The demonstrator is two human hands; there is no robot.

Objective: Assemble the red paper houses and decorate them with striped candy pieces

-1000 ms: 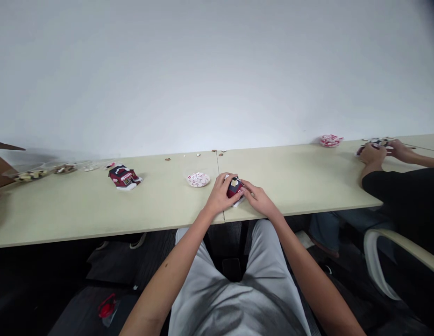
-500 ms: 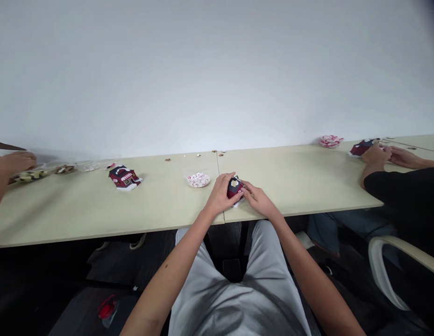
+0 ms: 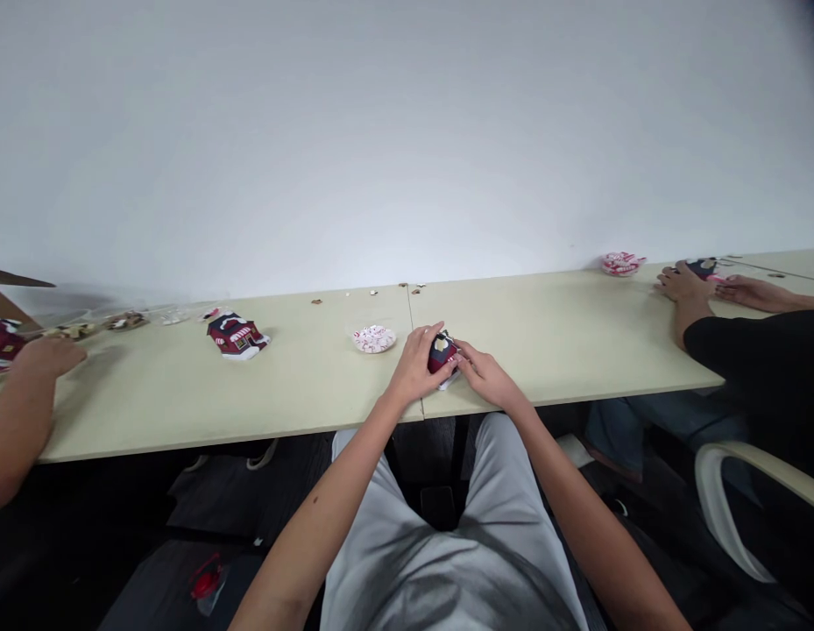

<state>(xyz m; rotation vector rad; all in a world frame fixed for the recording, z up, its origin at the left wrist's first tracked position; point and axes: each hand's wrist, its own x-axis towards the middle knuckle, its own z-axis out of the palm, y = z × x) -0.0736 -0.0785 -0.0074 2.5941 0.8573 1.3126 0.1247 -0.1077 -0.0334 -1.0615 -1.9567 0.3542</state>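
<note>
A small dark red house with a dark roof (image 3: 441,349) rests on the pale table near its front edge, between my hands. Around its left side and front wraps my left hand (image 3: 416,364). My right hand (image 3: 484,372) grips the house's right side, its fingertips against the wall. A pale piece shows on the roof. Left of my hands stands a clear bowl of red-and-white pieces (image 3: 373,339). Farther left sits another red house with snowy trim (image 3: 237,336).
Small brown pieces (image 3: 417,290) lie by the wall. At the far left, another person's hand (image 3: 52,355) is near a red house (image 3: 0,342) and bowls (image 3: 126,321). At right, another person's hands (image 3: 686,283) hold a house beside a red-and-white bowl (image 3: 622,263).
My hands hold the house much as before. The left neighbour's hand has moved down and forward over the table, and a house shows there. The right neighbour's hands have shifted around their house.
</note>
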